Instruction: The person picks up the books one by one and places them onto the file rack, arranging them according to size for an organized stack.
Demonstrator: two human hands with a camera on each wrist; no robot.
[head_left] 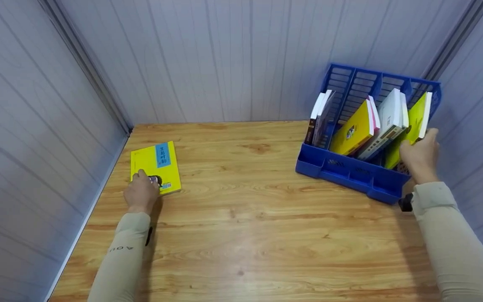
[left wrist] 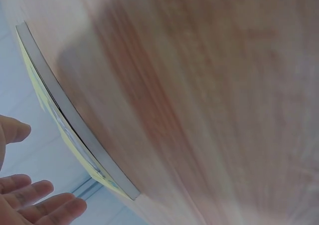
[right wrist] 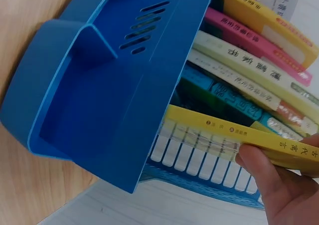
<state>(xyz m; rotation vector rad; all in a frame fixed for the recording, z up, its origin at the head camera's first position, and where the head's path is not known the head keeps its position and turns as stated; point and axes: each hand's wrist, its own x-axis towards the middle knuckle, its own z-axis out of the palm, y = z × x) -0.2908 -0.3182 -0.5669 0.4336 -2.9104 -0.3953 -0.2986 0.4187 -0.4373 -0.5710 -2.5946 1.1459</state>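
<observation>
My left hand [head_left: 141, 192] is over the lower left part of a yellow book [head_left: 145, 158] with a blue title patch, lying flat on the table. In the left wrist view its fingers [left wrist: 55, 205] look relaxed and stand apart from the book's edge [left wrist: 75, 110]. With my right hand [head_left: 421, 154] I pinch a thin yellow book [head_left: 416, 116] by its spine side, in the rightmost compartment of a blue file rack [head_left: 350, 171]. The right wrist view has the thumb [right wrist: 256, 160] against this book's spine [right wrist: 224, 127]; the other fingers are partly hidden.
Other books lean in the rack: dark and white ones [head_left: 319, 113] at its left, a yellow one [head_left: 354, 128] beside a pink one, and pale thick ones [head_left: 386, 119]. The wooden table [head_left: 241, 209] ends at grey panel walls [head_left: 224, 63] behind and on both sides.
</observation>
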